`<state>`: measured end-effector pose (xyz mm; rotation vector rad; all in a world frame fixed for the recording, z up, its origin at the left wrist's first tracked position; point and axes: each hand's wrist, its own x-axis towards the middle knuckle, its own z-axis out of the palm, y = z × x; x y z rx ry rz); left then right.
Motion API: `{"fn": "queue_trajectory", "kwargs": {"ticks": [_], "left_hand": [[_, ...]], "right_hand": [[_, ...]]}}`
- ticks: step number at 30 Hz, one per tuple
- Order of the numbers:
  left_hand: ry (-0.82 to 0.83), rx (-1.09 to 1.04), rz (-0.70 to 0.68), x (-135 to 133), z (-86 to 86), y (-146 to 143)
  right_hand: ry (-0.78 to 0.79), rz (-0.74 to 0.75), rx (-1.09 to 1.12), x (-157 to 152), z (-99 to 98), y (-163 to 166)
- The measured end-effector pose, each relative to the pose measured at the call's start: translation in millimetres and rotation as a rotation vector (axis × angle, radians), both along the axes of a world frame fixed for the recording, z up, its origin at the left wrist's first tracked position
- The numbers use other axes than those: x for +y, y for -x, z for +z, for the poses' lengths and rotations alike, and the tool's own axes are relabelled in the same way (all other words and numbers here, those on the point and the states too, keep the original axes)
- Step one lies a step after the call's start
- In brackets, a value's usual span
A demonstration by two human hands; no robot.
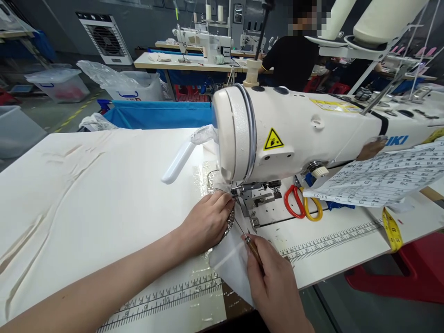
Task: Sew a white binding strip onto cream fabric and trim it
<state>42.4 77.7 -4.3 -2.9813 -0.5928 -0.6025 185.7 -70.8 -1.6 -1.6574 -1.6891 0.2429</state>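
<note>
My left hand (208,219) is closed, its bent fingertips at the needle area of a white sewing machine (294,129), on a piece of thin white fabric (229,263). A shiny, silvery edge shows beside that hand; what lies under the fingers is hidden. In my right hand (277,282) is an awl (255,253) with a wooden handle and a thin metal shaft. Its shaft points up and left towards the presser foot (239,196), close to my left fingertips. The fabric hangs over the table's front edge between both hands.
Scissors (294,202) with red and yellow handles lie right of the needle area. A written sheet (378,178) leans by the machine, near a yellow tape measure (392,231). Printed rulers (166,300) mark the tabletop. Behind are a blue cloth bin (159,114) and a person (291,60).
</note>
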Motion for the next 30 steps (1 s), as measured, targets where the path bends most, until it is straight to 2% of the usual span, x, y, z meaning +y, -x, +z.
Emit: {"fn": "queue_trajectory", "kwargs": {"ticks": [6,11,14,17,20,24,30], "left_hand": [[0.107,-0.014,0.028,-3.4,4.3,-4.3],[0.034,0.189,0.085,-0.4,12.8,-19.3],[0.069,0.090,0.132,4.8,11.0,-22.4],[0.260,-0.177,0.170,13.9,2.9,-16.4],[0.453,-0.334,0.128,23.5,-3.3,-7.7],[0.580,-0.372,0.088,29.2,-1.0,-3.5],[0.636,-0.361,0.145,28.6,4.2,-5.3]], "right_hand": [[-0.081,0.040,0.177,-2.5,7.7,10.8],[-0.185,0.151,0.176,-0.7,16.9,34.9],[-0.188,0.182,0.130,-4.9,15.1,37.7],[-0.118,0.122,0.056,-10.7,7.5,23.1],[-0.053,-0.025,-0.076,-9.5,-0.5,3.7],[-0.090,-0.172,-0.251,7.0,-7.2,-6.8],[-0.076,-0.149,-0.307,23.9,-11.0,-3.8]]}}
